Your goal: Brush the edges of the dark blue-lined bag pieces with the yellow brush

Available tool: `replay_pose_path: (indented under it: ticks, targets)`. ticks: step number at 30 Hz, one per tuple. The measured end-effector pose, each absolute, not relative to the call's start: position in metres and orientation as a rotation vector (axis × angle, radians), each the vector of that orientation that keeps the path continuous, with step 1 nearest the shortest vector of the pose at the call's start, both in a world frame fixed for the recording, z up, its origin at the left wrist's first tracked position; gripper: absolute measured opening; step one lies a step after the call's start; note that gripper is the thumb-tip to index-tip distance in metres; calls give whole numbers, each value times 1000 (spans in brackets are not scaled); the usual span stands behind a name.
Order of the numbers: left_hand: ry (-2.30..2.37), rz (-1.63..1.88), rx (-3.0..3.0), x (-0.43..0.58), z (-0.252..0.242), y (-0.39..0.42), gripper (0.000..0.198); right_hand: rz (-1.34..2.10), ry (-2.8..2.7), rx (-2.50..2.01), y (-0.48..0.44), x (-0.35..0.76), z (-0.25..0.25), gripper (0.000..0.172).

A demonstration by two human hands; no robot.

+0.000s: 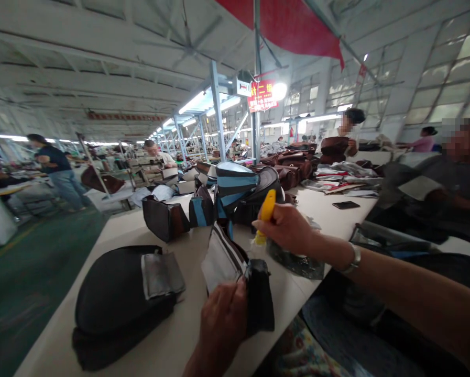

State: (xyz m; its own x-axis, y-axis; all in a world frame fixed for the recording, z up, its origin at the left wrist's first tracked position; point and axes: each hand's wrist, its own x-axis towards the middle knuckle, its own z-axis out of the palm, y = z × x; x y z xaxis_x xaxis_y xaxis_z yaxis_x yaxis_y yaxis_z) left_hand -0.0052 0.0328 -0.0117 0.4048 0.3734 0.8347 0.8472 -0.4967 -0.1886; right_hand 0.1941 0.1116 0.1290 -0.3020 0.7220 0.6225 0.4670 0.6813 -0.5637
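Both hands busy on a bag part at the table's [329, 209] near edge.
Left hand [222, 319] at 6 o'clock clamped on a black-and-grey fabric piece [235, 269], held upright off the table. Right hand [287, 228] at 3 o'clock closed around a yellow tool [266, 208], tip just beside the fabric's top. Black bag panels [117, 298] lie at 9 o'clock; blue-striped bags [235, 191] at 12.
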Motion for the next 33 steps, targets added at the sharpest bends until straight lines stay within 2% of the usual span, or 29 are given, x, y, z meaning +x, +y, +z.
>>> replay_pose_path:
  ticks: [5,7,11,14,17,19,22,29,33]
  targets:
    - [-1320,-1242,-1853,-57,-23,14,20,1283,-1051,-658,110,201,88,32]
    - [-1624,-1372,-1663,-65,-36,0,23,1496,-846,-657,103,192,61,40]
    - [-2153,-1587,-1468,-59,-62,-34,29,1668,-698,-634,84,172,28,42]
    - [-2002,-1683,-1654,-47,-73,-46,44,1655,-708,-601,71,162,28,42]
    - [-1795,-1518,-1749,-39,-73,-38,54,1591,-740,-627,62,157,36,36]
    - [-1718,-1452,-1721,-36,-66,-26,43,1535,-772,-644,58,157,40,34]
    - [-1715,-1594,-1788,-34,-45,-11,27,1401,-822,-629,60,162,47,30]
    - [-2192,-2132,-1846,-30,18,-7,25,985,-1232,-508,51,171,88,11]
    - [-2233,-2261,-1884,-24,35,-7,25,837,-1509,-407,47,144,104,14]
